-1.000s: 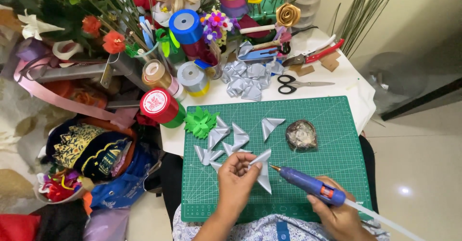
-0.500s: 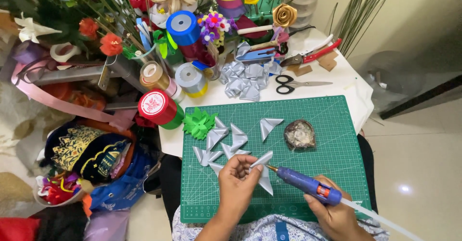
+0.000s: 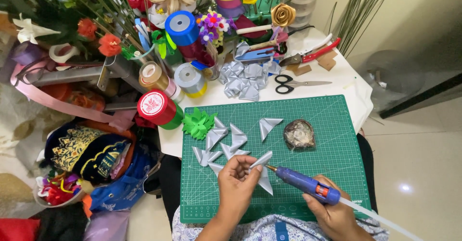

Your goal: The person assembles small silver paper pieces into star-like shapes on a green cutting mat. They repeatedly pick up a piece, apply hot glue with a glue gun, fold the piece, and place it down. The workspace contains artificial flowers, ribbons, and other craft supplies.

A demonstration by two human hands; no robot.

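Green cutting mat [image 3: 337, 125] covers the white table, with ribbon spools and paper flowers crowding its far edge. I see my left hand [image 3: 238, 181] pinching a folded silver ribbon petal [image 3: 261, 160] between thumb and fingertips, its tip raised toward my right. My right hand [image 3: 337, 214] is wrapped around the blue glue gun [image 3: 308, 185], nozzle almost touching the petal's lower edge. To do this well I judge I should keep fingers back from the nozzle, place a small bead on the fold and hold the pinch steady. More silver petals [image 3: 226, 140] lie just beyond my left hand
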